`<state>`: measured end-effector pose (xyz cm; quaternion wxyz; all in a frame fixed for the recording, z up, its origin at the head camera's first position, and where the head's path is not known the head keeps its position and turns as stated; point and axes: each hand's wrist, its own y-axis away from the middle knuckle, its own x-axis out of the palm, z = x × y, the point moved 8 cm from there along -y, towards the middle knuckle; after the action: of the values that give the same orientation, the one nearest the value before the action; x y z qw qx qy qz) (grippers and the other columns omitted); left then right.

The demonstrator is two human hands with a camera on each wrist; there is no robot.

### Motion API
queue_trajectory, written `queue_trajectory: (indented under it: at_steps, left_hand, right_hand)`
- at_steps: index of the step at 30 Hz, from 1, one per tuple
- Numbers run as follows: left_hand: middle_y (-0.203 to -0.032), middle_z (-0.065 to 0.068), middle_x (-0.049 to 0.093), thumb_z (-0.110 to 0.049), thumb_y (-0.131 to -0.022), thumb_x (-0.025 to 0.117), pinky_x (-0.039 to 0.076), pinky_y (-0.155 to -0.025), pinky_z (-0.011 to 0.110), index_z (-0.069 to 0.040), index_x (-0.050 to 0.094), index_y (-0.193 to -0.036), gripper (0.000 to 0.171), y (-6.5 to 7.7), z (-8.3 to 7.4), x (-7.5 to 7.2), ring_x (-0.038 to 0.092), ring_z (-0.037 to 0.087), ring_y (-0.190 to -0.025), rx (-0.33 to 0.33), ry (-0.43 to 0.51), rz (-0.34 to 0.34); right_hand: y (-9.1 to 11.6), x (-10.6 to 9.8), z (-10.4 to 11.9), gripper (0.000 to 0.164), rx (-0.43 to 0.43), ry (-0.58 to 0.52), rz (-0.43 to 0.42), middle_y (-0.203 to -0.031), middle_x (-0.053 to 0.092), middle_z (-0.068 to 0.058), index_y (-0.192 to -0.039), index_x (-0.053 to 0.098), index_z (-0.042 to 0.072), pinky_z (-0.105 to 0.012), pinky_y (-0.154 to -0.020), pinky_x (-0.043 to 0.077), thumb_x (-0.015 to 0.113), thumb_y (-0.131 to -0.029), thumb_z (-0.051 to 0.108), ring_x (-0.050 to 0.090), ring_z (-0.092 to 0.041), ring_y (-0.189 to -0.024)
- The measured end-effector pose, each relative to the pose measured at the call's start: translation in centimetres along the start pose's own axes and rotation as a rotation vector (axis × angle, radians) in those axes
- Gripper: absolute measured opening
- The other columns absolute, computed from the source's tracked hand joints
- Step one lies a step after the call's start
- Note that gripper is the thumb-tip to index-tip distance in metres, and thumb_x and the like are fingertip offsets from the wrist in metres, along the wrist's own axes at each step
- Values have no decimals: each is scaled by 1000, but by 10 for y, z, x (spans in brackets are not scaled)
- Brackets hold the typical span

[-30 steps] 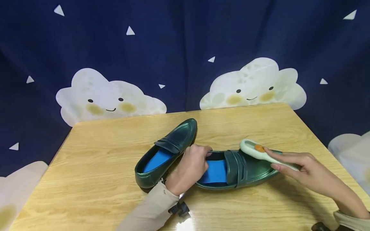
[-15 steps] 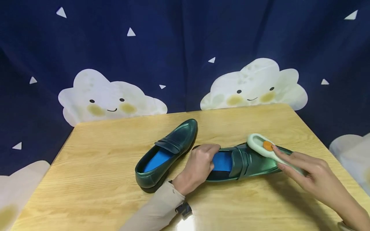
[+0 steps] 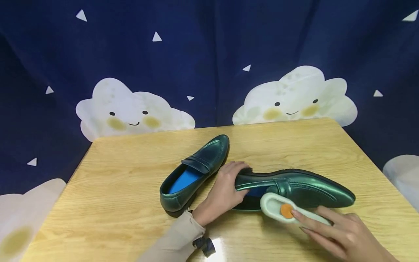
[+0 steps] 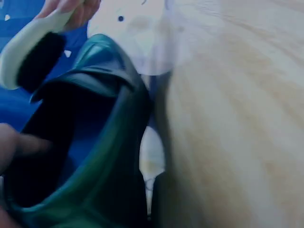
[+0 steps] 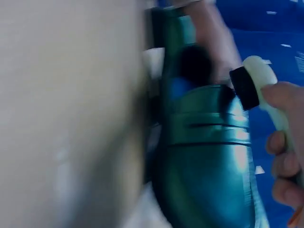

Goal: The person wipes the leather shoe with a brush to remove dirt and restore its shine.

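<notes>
My left hand (image 3: 226, 191) grips the heel end of a dark green loafer (image 3: 307, 187), fingers over the rim and inside the opening. This loafer is tilted on its side, its sole edge turned to the far side and its toe to the right. In my right hand (image 3: 343, 231) is a pale green shoe brush (image 3: 273, 207) with an orange button, a finger lying on the button. Its black bristles (image 5: 244, 88) show in the right wrist view, close to the loafer's near side by the opening; contact is unclear. The matching loafer (image 3: 196, 174) stands upright to the left, blue insole showing.
A light wooden table (image 3: 114, 189) carries both shoes. Behind it hangs a dark blue curtain (image 3: 196, 43) with white clouds and triangles. The upright loafer lies close beside my left hand.
The held loafer has rolled from nearly flat onto its side, showing its sole edge. The brush has moved from the toe's upper to the near side, left and closer to me.
</notes>
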<state>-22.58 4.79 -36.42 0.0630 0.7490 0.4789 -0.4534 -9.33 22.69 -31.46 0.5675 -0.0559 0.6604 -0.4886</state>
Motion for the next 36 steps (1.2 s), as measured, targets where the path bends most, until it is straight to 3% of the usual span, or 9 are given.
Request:
queue_trajectory:
  at_steps: [3, 5, 11, 14, 20, 25, 29, 31, 36]
  left_hand:
    - [-139, 11, 49, -17, -72, 83, 31, -109, 43, -7, 51, -135, 71, 2, 7, 3, 39, 28, -133, -105, -5, 83]
    - [-142, 11, 45, -19, -70, 84, 30, -110, 42, -8, 46, -139, 80, 5, 10, 6, 33, 29, -138, -141, -2, 141]
    - [-148, 12, 37, -15, -63, 85, 30, -110, 44, -3, 39, -144, 95, 12, 8, 12, 23, 32, -142, -60, -4, 221]
    - [-152, 11, 31, -14, -63, 85, 30, -110, 42, -3, 34, -147, 99, 15, 12, 13, 17, 29, -144, -47, 16, 259]
    - [-160, 8, 13, -7, -62, 84, 23, -113, 41, -7, 15, -153, 114, 23, 22, 13, 3, 22, -147, -55, 71, 356]
    - [-161, 6, 9, -1, -58, 78, 21, -113, 46, -10, 12, -154, 117, 27, 27, 14, -4, 19, -147, 23, 223, 332]
    - [-160, 2, 10, 0, -55, 72, 18, -113, 48, -13, 16, -154, 114, 30, 35, 12, -1, 16, -147, 67, 354, 297]
    - [-159, 3, 12, -1, -55, 70, 17, -114, 49, -11, 17, -153, 112, 32, 37, 12, 0, 19, -147, 92, 383, 290]
    - [-157, 13, 17, -8, -60, 81, 15, -114, 49, -4, 17, -151, 112, 34, 35, 11, 6, 31, -146, 186, 361, 266]
  right_hand:
    - [-16, -7, -12, 42, 49, 30, -49, -73, 49, 12, -112, 72, 6, -8, -50, 28, 48, -100, 38, 33, 8, -61]
    - [-22, -5, -21, 43, 104, 77, -10, -71, 45, 14, -118, 71, 11, -10, -48, 27, 48, -99, 42, 30, 7, -59]
    - [-18, 12, -18, 38, 130, 108, 275, -74, 36, 20, -127, 65, 28, -8, -50, 25, 64, -91, 38, 25, 9, -57]
    - [-21, 15, -14, 46, 128, 80, 323, -74, 33, 23, -128, 64, 30, -7, -51, 24, 73, -83, 30, 24, 10, -57]
    - [-36, 29, -12, 41, 145, 111, 348, -71, 35, 21, -130, 62, 30, -11, -47, 24, 67, -89, 34, 24, 9, -55]
    - [-40, 42, -1, 49, 127, -5, 416, -71, 41, 22, -132, 60, 30, -9, -50, 29, 73, -85, 27, 30, 10, -55]
    - [-53, 49, -5, 42, 149, 83, 376, -68, 42, 18, -132, 61, 31, -14, -45, 27, 66, -90, 32, 27, 8, -52]
    - [-59, 56, -3, 39, 142, 121, 369, -67, 39, 17, -132, 60, 31, -15, -43, 23, 62, -93, 36, 24, 7, -50]
    - [-62, 67, 12, 42, 62, -2, 411, -67, 39, 18, -132, 60, 31, -11, -45, 22, 65, -91, 34, 25, 8, -51]
